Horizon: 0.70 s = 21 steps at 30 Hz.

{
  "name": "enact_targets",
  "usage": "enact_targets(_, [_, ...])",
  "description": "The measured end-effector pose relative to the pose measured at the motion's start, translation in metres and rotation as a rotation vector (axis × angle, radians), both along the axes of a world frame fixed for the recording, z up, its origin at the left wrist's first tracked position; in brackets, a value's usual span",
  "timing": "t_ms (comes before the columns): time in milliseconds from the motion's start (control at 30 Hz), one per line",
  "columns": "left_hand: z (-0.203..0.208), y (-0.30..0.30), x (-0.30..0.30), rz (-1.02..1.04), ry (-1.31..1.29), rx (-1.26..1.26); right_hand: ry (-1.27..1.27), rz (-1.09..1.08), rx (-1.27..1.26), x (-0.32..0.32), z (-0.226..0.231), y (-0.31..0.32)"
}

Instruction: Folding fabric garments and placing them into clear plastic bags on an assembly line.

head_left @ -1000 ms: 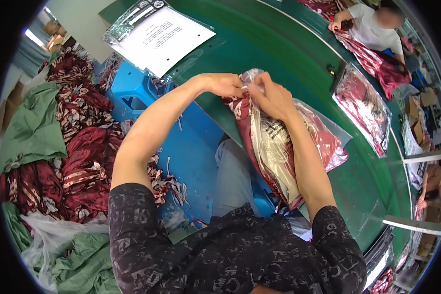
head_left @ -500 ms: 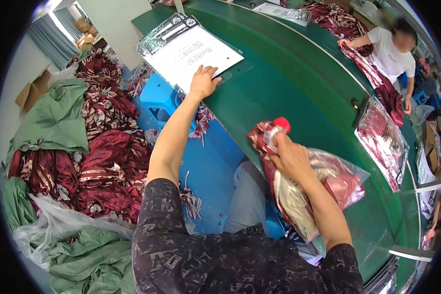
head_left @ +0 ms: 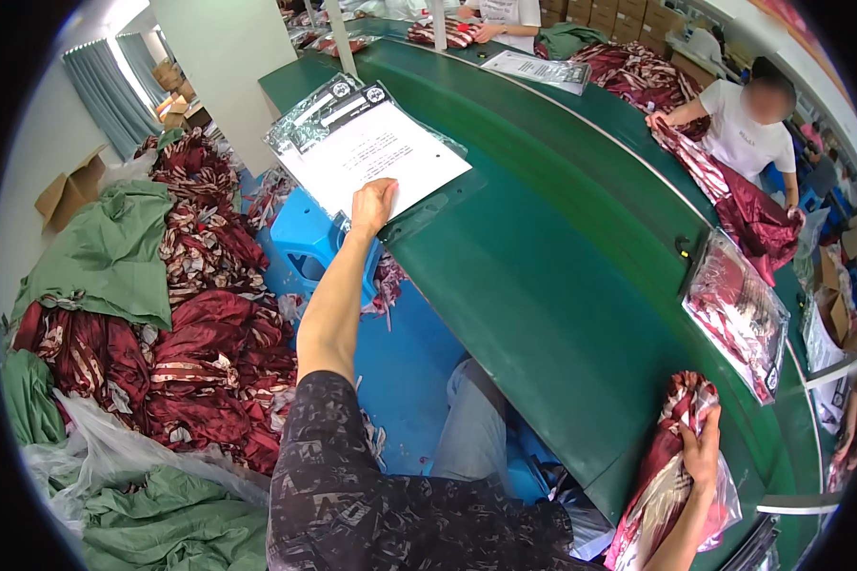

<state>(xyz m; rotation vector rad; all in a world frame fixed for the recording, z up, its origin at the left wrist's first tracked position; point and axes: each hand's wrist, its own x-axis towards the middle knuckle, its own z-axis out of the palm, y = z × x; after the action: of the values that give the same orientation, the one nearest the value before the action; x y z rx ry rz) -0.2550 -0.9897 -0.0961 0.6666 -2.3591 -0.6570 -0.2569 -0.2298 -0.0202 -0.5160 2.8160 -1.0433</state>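
Note:
My left hand [head_left: 375, 204] has its fingers curled at the near edge of a stack of clear plastic bags [head_left: 417, 211], pinching the top one. A white printed sheet [head_left: 381, 150] shows on that stack, below a dark header strip. Over at the lower right, my right hand [head_left: 701, 451] is wrapped round a folded dark red and cream satin garment [head_left: 659, 476]. Clear plastic film surrounds part of this garment, which rests on the green table [head_left: 533, 314]. My right fingertips are partly hidden by the cloth.
A co-worker [head_left: 747, 124] across the table holds up a red satin garment [head_left: 752, 224]. Before them lies a bagged garment [head_left: 736, 309]. On the left are heaped red garments [head_left: 209, 352] and green cloth [head_left: 105, 247]. A blue stool [head_left: 305, 243] stands below the table's edge.
My right hand has carried the garment toward the lower right. My left hand has drawn back to the stack's near edge and curled its fingers. The co-worker's garment hangs more spread out.

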Motion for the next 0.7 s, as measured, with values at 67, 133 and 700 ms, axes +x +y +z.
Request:
enact_targets(67, [0.014,0.03,0.001,-0.039,0.044,-0.052,0.034,0.001,-0.048,0.002,0.005,0.012])
enact_targets(133, [0.042,0.071,0.004,-0.108,0.137,-0.156,0.108,0.012,-0.143,0.005,0.009,0.02])
enact_targets(700, [0.037,0.43,0.088,-0.565,0.267,0.55,0.164,0.642,0.176,0.03,0.029,-0.123])
